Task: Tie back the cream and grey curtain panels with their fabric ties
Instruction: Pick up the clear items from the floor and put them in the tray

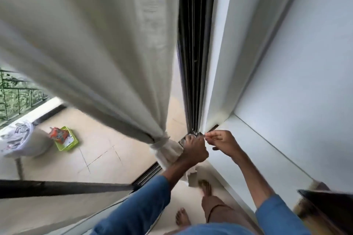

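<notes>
Cream curtain panel [107, 53] hangs gathered beside the dark door frame [196, 44], its fabric tie [162, 144] cinched round it low down. Your left hand [193, 150] curls its fingers round the tie's end; your right hand [223, 144] pinches a pale bit [206, 136], too blurred to identify

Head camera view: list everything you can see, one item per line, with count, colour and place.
curtain panel: one, cream, left, gathered low
fabric tie: one, cream, round the gathered curtain
door frame: one, dark, centre
wall: one, white, right
basket: one, green, balcony floor, left
packet: one, red, in the basket
railing: one, dark, far left
feet: two, bare, bottom centre
left hand: one, blue sleeve, grips the tie
right hand: one, blue sleeve, pinches the tie's end
</notes>
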